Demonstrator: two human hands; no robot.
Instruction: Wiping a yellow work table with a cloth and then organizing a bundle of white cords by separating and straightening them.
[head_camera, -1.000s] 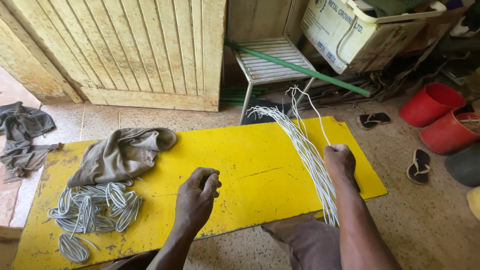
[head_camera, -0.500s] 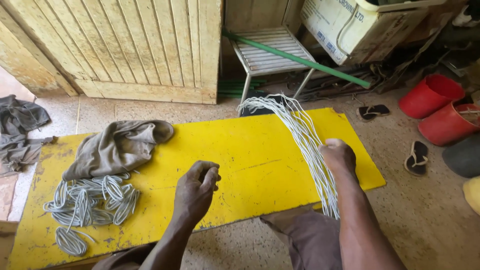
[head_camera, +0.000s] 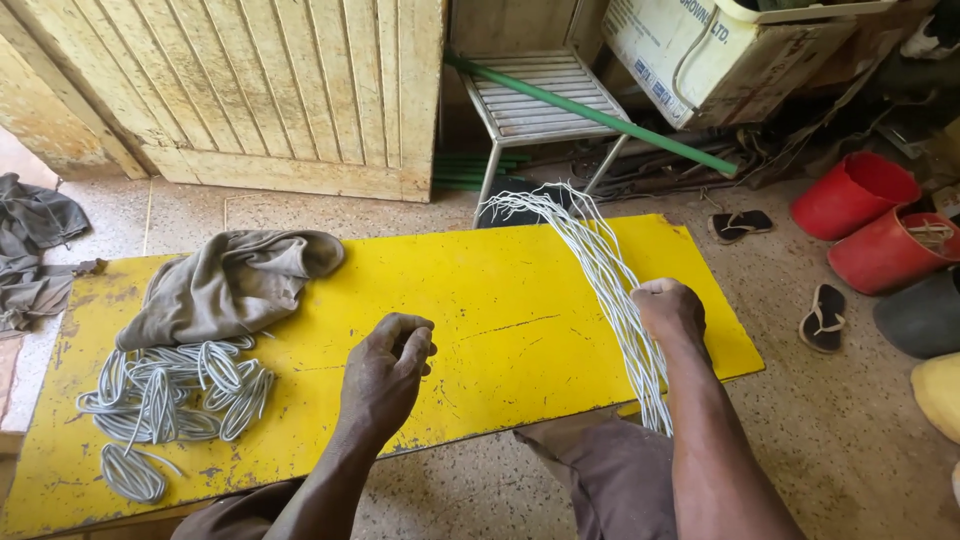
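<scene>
The right hand (head_camera: 668, 310) is squeezed tight around a bunch of white cords (head_camera: 600, 260) — the left hand (head_camera: 385, 375) is curled, fingers together, over the yellow board (head_camera: 500, 300).

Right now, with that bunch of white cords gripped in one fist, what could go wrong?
The right hand grips the white cord bundle in a fist; its far ends fan out loosely past the yellow board edge, so they may tangle or snag on the metal stool. The left hand pinches what seems a single strand, which might slip free.
</scene>
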